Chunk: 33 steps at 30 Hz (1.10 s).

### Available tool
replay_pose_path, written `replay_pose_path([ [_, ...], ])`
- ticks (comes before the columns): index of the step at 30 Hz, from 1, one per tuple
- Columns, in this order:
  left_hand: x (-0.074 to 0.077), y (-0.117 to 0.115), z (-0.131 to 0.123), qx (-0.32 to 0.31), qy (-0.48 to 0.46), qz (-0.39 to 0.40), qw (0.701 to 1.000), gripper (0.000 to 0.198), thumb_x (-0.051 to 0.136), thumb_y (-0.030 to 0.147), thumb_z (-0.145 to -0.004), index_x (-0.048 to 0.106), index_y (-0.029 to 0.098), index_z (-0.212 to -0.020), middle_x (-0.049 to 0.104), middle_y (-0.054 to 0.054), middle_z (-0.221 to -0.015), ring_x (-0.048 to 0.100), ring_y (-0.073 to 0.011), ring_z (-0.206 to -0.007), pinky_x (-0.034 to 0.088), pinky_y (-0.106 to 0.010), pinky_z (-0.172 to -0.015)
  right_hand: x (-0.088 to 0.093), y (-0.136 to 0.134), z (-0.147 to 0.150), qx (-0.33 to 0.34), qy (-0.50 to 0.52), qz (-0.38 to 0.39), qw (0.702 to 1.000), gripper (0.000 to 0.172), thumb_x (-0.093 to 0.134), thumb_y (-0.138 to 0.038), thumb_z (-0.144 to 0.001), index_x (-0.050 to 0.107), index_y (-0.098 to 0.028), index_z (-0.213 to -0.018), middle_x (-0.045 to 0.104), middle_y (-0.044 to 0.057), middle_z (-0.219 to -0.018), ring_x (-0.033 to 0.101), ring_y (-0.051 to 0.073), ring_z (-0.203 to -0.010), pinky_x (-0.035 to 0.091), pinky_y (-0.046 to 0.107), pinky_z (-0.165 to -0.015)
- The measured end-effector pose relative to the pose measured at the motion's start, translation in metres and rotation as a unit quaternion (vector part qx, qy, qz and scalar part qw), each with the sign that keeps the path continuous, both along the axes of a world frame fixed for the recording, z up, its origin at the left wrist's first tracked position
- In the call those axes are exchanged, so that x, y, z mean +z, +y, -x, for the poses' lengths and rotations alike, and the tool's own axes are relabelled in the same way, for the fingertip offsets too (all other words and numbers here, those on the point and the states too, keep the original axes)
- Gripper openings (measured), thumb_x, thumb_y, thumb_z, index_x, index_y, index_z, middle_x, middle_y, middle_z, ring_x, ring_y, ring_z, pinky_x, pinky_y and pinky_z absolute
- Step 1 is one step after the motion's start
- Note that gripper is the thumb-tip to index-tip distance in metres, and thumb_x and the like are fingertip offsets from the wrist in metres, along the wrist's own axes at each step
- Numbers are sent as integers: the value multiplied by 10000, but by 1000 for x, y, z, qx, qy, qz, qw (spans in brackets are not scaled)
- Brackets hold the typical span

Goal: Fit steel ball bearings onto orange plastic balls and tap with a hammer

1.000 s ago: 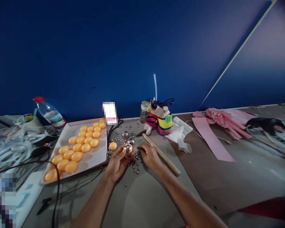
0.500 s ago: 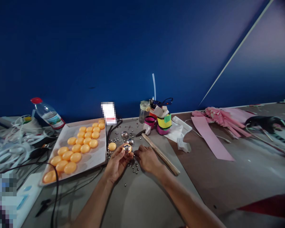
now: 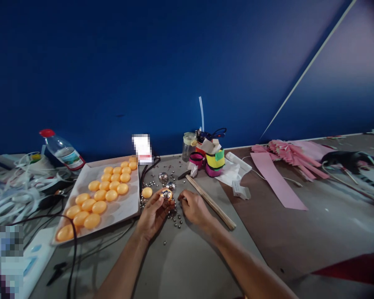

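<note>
My left hand [image 3: 152,216] is closed around an orange ball [image 3: 166,195] partly covered with small silver beads. Just to the right, my right hand [image 3: 195,207] has its fingers curled in a pinch, apart from the ball. Anything between those fingertips is hidden or too small to make out. Loose silver beads [image 3: 177,224] lie on the table below and around the hands. Beyond the held ball are two bead-covered balls [image 3: 163,177], [image 3: 171,186]. A plain orange ball [image 3: 147,192] rests to the left of my left hand.
A shallow white-lined tray [image 3: 124,207] holds several orange balls at the left. Behind it leans a plastic bottle [image 3: 70,155]. Wooden sticks [image 3: 212,203] lie right of my right hand, near a jar [image 3: 189,145] and a yellow-and-purple holder [image 3: 215,162]. Pink paper [image 3: 277,182] is farther right.
My right hand has drawn slightly to the right, away from the ball. My left hand keeps holding the ball in about the same place.
</note>
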<state>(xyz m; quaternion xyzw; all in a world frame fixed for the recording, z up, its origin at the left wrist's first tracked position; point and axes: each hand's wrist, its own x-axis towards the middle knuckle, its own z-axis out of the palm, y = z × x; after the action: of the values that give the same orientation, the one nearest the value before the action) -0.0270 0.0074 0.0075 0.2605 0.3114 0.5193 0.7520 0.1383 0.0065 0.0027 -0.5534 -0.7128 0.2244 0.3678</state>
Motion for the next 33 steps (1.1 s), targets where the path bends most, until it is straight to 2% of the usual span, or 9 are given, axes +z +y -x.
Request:
replay_pose_path([
  [3,-2,0,0,-2,2,-5,1000,329,699,212,-725,628,166,-1043,699,-45,-876,666,-152,-748,522,-272,-749,3,-1,2,2,103,48,993,123,489,-105,-742,578,-189,-725,572,-19,-630,501,120,-577,355,221,-559],
  [6,-2,1,0,-1,1,-5,1000,320,695,220,-733,630,168,-1042,695,-41,-885,662,-148,-754,516,-265,-750,7,-1,4,17,194,127,973,45,538,-186,-738,565,-188,-702,478,-57,-519,428,96,-482,311,208,-476],
  [8,-1,0,0,-3,-2,-4,1000,316,700,220,-728,634,165,-1032,692,-37,-875,658,-146,-746,515,-261,-742,8,0,5,26,248,169,954,86,554,-242,-744,569,-180,-687,419,-71,-476,372,81,-435,275,204,-435],
  [12,1,-1,-1,-11,-5,-9,1000,303,703,205,-724,634,164,-1016,691,-36,-862,657,-148,-745,514,-262,-738,4,4,4,32,319,185,929,209,598,-344,-738,612,-154,-653,389,-69,-464,321,60,-419,230,203,-417],
  [16,2,-2,-1,-9,-1,-8,1000,311,698,192,-727,629,163,-1029,697,-42,-859,661,-148,-740,516,-264,-735,3,5,1,43,415,221,881,276,629,-398,-712,667,-134,-778,470,-55,-484,394,62,-420,272,202,-436],
  [21,0,-1,-3,-14,-7,-11,1000,316,703,186,-719,632,164,-1026,700,-46,-868,660,-149,-744,515,-273,-742,9,3,2,78,490,233,837,293,664,-339,-682,652,-141,-898,584,-29,-551,526,89,-494,374,217,-526],
  [27,-1,-1,-3,-12,-2,-11,1000,311,700,204,-721,635,170,-1023,697,-49,-874,659,-158,-746,510,-287,-735,10,1,3,70,511,219,829,180,679,-305,-668,583,-168,-735,521,-69,-475,438,58,-406,299,191,-456],
  [30,0,-2,-4,-24,1,-16,1000,301,693,205,-730,636,172,-1023,696,-57,-912,658,-165,-776,504,-295,-762,14,-1,5,97,504,233,826,179,667,-306,-668,604,-160,-750,550,-52,-493,474,72,-441,347,207,-496],
  [33,-2,-2,-5,-23,-3,-26,999,303,694,192,-726,638,172,-1024,690,-59,-941,651,-168,-804,496,-300,-779,14,-2,7,89,501,226,831,169,660,-279,-649,592,-165,-753,603,-33,-585,486,70,-450,368,219,-513],
])
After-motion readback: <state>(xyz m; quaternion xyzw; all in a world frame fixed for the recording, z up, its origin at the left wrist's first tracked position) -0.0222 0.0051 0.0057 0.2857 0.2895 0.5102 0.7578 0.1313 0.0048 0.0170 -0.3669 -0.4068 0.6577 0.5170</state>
